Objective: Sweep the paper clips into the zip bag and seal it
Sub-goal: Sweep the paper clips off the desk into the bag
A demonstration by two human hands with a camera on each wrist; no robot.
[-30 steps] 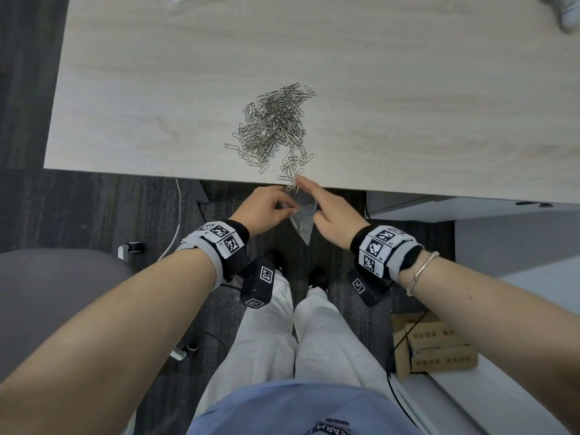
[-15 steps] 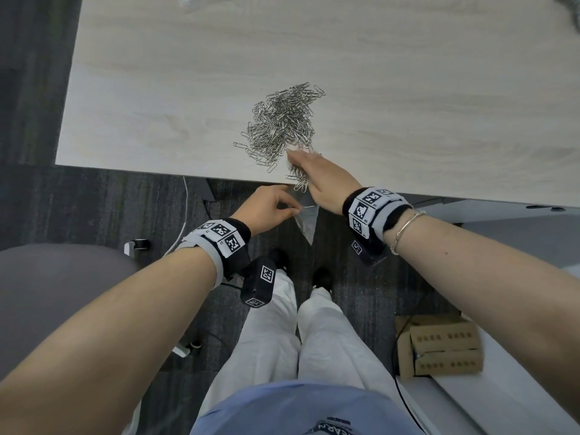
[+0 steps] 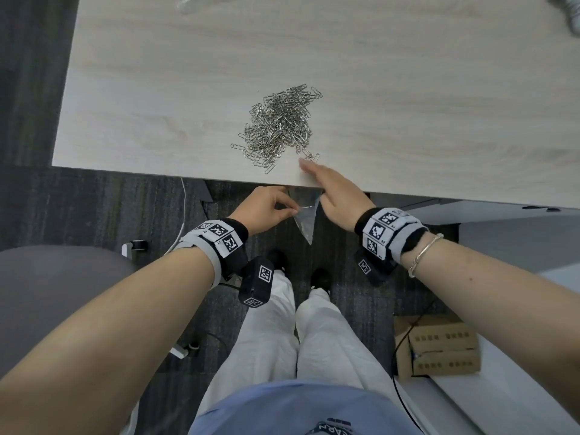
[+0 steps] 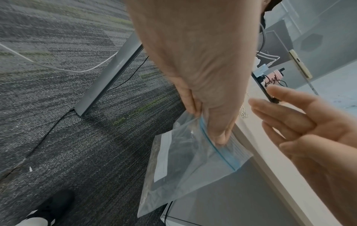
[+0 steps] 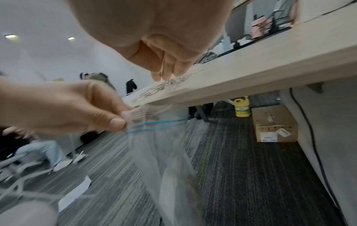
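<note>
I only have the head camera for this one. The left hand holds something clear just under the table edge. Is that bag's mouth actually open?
Observer: Yes. In the right wrist view the zip bag's two blue zip strips run apart, so the mouth is open.
Operator: How does the left hand hold it?
Observer: The left hand pinches the near lip between thumb and fingers, right at the strip.
Operator: And the far lip?
Observer: It reaches up to the table's edge, just below the paper clips.
</note>
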